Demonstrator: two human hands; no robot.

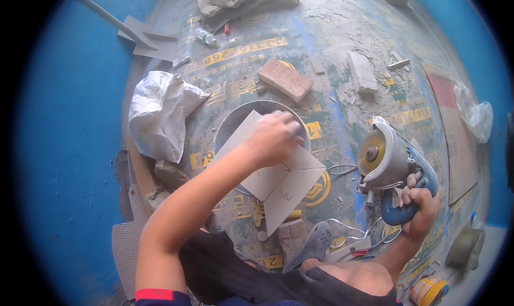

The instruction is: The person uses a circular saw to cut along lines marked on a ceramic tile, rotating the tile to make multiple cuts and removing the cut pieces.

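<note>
My left hand (274, 139) is over a pale tile (294, 185), fingers bent and blurred; whether they grip anything cannot be made out. Dark lines and a handwritten mark cross the tile, which rests over a round grey bucket (224, 125) between my legs. To the right, my right hand (418, 203) is closed around the blue handle of a hand-held circular saw (377, 150). Its round disc sits under a grey metal guard, to the right of the tile and apart from it. Whether the disc turns, I cannot tell.
Beyond the bucket lies a reddish brick (285, 80), with a pale block (362, 73) farther right. A white sack (159, 113) and a shovel (155, 42) are along the left blue wall. White cable (350, 228) loops near my shoe (316, 241). Flattened cardboard (455, 140) lies at right.
</note>
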